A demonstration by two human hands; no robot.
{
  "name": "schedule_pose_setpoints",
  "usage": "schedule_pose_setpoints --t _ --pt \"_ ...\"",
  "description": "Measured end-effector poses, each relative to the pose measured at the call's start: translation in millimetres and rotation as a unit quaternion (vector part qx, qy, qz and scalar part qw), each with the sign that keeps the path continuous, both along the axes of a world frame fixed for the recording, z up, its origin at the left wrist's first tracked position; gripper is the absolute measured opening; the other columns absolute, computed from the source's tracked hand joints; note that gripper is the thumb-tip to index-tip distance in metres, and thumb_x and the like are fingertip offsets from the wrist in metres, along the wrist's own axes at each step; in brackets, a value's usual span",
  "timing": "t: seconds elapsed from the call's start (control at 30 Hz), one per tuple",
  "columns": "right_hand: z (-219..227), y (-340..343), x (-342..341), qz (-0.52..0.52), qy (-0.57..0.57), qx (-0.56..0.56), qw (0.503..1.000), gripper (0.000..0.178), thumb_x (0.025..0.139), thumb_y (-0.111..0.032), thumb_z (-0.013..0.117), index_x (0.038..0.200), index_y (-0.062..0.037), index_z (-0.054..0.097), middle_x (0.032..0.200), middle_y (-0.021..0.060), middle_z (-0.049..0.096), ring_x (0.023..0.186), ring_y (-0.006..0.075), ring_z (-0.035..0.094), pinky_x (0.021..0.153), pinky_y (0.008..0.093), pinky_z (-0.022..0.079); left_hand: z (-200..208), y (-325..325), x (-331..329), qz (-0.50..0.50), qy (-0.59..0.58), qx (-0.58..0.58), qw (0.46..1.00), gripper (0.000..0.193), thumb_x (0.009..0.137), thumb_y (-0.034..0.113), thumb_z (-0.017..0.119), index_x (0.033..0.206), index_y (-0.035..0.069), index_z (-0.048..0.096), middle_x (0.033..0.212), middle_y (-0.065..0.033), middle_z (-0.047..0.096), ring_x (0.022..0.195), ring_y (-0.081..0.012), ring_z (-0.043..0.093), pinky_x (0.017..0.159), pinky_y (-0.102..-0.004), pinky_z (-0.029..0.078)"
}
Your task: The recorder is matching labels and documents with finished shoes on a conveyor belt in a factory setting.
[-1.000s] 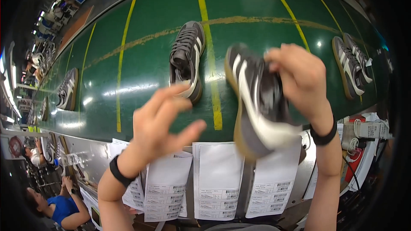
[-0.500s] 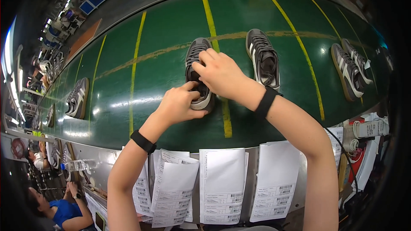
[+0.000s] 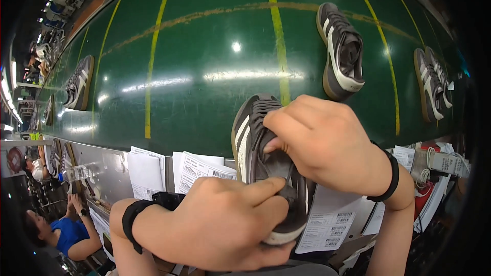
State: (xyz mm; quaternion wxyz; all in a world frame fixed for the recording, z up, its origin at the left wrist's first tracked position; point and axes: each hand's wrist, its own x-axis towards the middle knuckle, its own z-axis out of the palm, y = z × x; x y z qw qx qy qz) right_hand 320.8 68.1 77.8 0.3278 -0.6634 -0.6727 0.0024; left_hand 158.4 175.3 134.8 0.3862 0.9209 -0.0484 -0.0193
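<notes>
A dark grey sneaker (image 3: 249, 135) with white side stripes and a pale heel is held close to me, its toe pointing away, above the near edge of the green belt. My left hand (image 3: 215, 222) grips it at the heel, with fingers reaching into the shoe opening and the thumb low by the sole. The fingers of my right hand (image 3: 319, 145) are curled over the laces and tongue, pinching there; what exactly lies between the fingertips is hidden. A matching sneaker (image 3: 340, 53) rests on the belt farther off to the right.
The green belt (image 3: 199, 46) with yellow lines runs across in front. More sneakers stand on it at far left (image 3: 79, 84) and far right (image 3: 428, 84). Printed paper sheets (image 3: 146, 171) hang along the near metal edge. A person in blue (image 3: 69, 235) sits at lower left.
The sneaker has been lifted off the belt and brought nearer to me, with both hands on it. Its mate now appears farther right, as the view has shifted.
</notes>
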Motion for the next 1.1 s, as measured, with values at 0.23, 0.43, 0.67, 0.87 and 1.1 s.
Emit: schedule_pose_setpoints --t 0.23,0.43,0.67,0.87,1.1 --pt "-19.7 14.8 14.6 -0.037 0.338 -0.07 0.938 0.005 0.078 0.001 0.064 0.076 0.002 0.068 0.06 0.0105 0.062 0.048 0.018 0.058 0.048 0.0263 0.044 6.4 0.2 5.2 0.009 0.01 0.004 1.0 0.04 0.058 0.026 0.084 0.059 0.005 0.05 0.09 -0.0252 0.07 0.043 -0.0187 0.055 0.039 -0.0254 0.044" --pt "-13.3 2.4 48.4 -0.044 -0.103 0.154 0.982 0.026 0.069 0.01 0.064 0.091 -0.0028 0.068 0.074 0.0105 0.065 0.063 0.0251 0.062 0.058 0.0306 0.048 -8.0 -32.6 -39.3 0.147 -0.185 0.156 0.959 0.055 0.063 0.038 0.087 0.094 0.001 0.062 0.103 -0.0265 0.069 0.061 -0.0191 0.064 0.05 -0.0261 0.048" --pt "18.0 -33.9 22.3 -0.171 0.007 0.092 0.981 0.024 0.095 -0.007 0.059 0.117 -0.0022 0.065 0.104 0.0058 0.071 0.098 0.0135 0.065 0.087 0.0245 0.048 24.6 -48.2 -112.2 -0.036 -0.329 0.021 0.943 0.047 0.08 0.02 0.067 0.125 0.026 0.054 0.081 -0.0035 0.058 0.065 -0.0201 0.053 0.053 -0.0345 0.043" --pt "6.6 -94.6 -69.8 -0.035 0.221 -0.121 0.967 0.024 0.084 -0.006 0.07 0.107 0.0004 0.066 0.089 0.0114 0.069 0.073 0.0198 0.066 0.067 0.0283 0.052 27.3 -72.1 -163.4 0.11 0.055 0.102 0.987 0.065 0.069 0.027 0.084 0.125 0.005 0.06 0.127 -0.0284 0.054 0.104 -0.0397 0.06 0.088 -0.0458 0.048" --pt "-13.5 -129.3 -150.2 0.109 0.406 -0.335 0.843 0.039 0.089 -0.017 0.067 0.12 0.0046 0.055 0.102 0.0209 0.067 0.084 0.03 0.069 0.072 0.0369 0.055 -94.5 -26.4 -234.3 0.288 0.14 0.242 0.916 0.097 0.068 0.025 0.082 0.144 -0.008 0.031 0.133 -0.0351 0.044 0.116 -0.0486 0.048 0.098 -0.0489 0.041"
